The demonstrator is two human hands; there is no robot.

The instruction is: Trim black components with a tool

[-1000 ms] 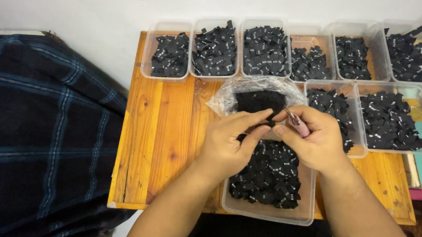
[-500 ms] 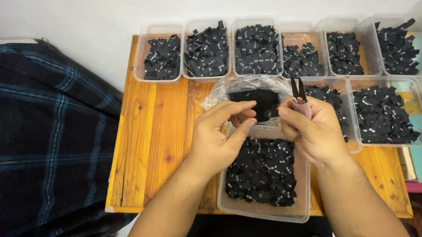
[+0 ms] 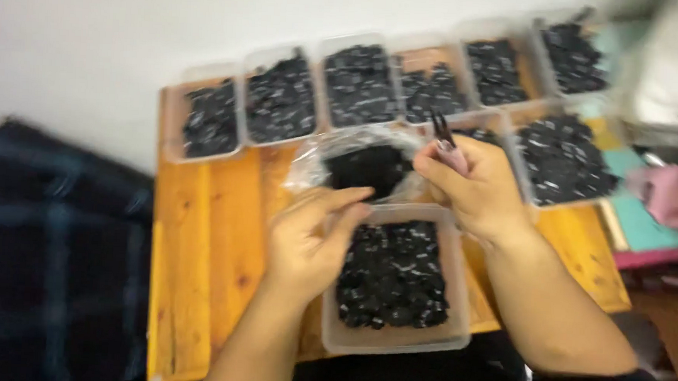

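White wall fills the upper left of the blurred frame, and below it stands a small orange-brown wooden slatted table [image 3: 195,283] whose planks run from the near edge toward the wall. Along its far edge sits a row of clear rectangular plastic trays [image 3: 282,95], each heaped with small black pieces, running from upper left toward upper right; a further such tray [image 3: 565,160] sits just right of centre. No labels can be made out on any of them. Near the middle lies a crumpled clear plastic bag [image 3: 367,165] holding a dark mass of the same black pieces. At the near edge, lower centre, stands a larger clear plastic tub of black pieces [image 3: 396,282], its long axis running from the person toward the wall. The left hand [image 3: 309,239] hovers over the tub's left rim, fingers stretched toward the bag and slightly apart; whether they pinch a piece cannot be told through the blur. The right hand [image 3: 475,182] is above the tub's far right corner, fingers curled tight around a small pair of pliers with pinkish handles [image 3: 444,138], whose dark tips point up and away toward the tray row, tilted slightly left. A dark blue checked cloth [image 3: 49,260] fills the lower left, and a pink and teal patch [image 3: 663,207] lies at the right edge.
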